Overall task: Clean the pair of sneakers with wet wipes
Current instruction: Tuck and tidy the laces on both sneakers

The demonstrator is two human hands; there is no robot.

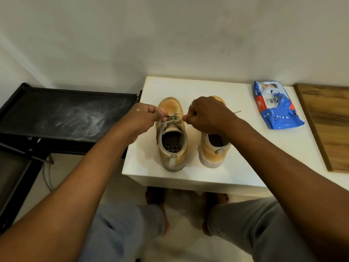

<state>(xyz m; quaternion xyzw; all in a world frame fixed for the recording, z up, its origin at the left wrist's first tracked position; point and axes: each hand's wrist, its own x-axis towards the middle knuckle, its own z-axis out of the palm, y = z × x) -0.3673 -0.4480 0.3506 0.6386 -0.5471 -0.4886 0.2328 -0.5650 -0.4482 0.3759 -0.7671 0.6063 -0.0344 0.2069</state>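
Both hands are pinching the lace [172, 121] of the left sneaker [171, 140]. The left hand [143, 118] is curling its grip round one end just beside the shoe's outer side. The right hand [209, 116] is closing its grip on the other end, whose tip is poking out past the knuckles. The lace is stretching taut between the two grips, across the tongue. That sneaker is sitting between the hands and just below them, its long axis running away from the person, heel nearest and toe toward the wall. The right sneaker [213, 150] is standing parallel just beside it, partly under the right hand. The pack of wet wipes [275, 106] is lying on the table [236, 171] well off to the right, so the right hand looks the nearer one for fetching a wipe. No wipe is showing outside the pack.
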